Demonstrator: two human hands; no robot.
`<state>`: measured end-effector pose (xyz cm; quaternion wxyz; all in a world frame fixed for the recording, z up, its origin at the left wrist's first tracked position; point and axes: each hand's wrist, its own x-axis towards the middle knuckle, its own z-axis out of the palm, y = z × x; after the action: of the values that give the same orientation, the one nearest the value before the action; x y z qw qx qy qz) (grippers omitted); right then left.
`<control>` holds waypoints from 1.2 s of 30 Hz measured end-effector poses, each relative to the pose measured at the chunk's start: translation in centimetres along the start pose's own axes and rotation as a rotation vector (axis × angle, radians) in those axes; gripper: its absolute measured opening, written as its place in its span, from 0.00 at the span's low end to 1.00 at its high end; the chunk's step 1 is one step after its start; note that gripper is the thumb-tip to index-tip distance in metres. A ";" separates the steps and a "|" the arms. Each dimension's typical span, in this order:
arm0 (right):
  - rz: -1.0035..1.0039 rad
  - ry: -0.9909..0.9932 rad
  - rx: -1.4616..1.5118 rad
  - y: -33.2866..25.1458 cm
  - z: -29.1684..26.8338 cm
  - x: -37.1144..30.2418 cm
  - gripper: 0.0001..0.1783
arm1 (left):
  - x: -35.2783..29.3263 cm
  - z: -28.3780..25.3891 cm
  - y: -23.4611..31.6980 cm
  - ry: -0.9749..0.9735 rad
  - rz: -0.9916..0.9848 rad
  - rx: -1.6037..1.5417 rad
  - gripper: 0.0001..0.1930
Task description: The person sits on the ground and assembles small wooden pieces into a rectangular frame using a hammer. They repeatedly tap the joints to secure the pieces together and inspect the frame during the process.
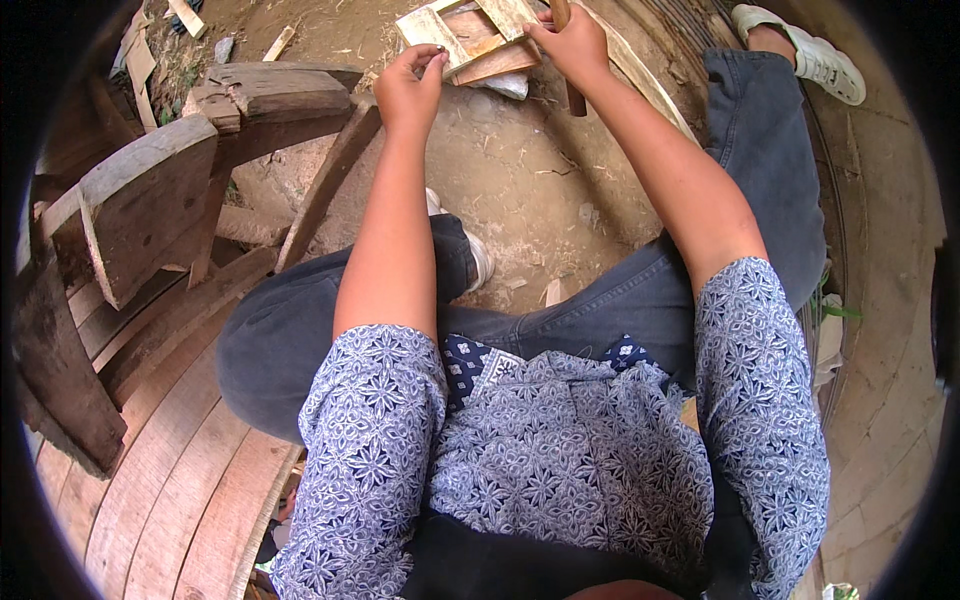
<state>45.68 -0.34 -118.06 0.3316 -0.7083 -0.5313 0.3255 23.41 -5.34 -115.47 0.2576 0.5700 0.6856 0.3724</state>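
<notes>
At the top of the head view, a small rectangular wooden frame [437, 35] of pale slats rests on a wood piece and a grey stone [510, 84]. My left hand [410, 88] is closed by the frame's near left corner, thumb and forefinger pinched together; whatever is between them is too small to make out. At the frame's right corner, my right hand [574, 45] is closed round a brown wooden handle [576, 101], which shows above and below the fist. Its fingertips touch the frame's edge. The far end of the handle is cut off by the view.
On the left stands a heavy curved timber structure [150, 210] with planks [190, 480] below it. Wood chips and offcuts [280, 43] litter the dirt floor [520, 190]. A long curved strip [640, 75] lies right of my right hand. My legs are spread on both sides.
</notes>
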 end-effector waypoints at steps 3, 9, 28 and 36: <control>-0.017 0.004 -0.015 0.0 -0.1 0.0 0.20 | 0.1 0.5 -0.9 0.001 -0.032 -0.090 0.08; -0.037 0.005 0.044 0.5 0.4 1.5 0.21 | 1.5 1.8 -1.9 0.011 -0.091 -0.264 0.08; -0.207 -0.225 0.362 -12.7 -20.5 -9.9 0.13 | -4.5 -1.5 19.1 -0.653 -0.216 -0.918 0.14; -0.041 -0.324 0.545 -5.5 -30.2 -16.1 0.19 | -9.9 2.4 25.7 -1.123 -0.078 -0.438 0.14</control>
<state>63.64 -18.49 -94.64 0.4268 -0.5216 -0.4846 0.5576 42.57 -12.62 -96.94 0.7050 0.5875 0.3727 0.1371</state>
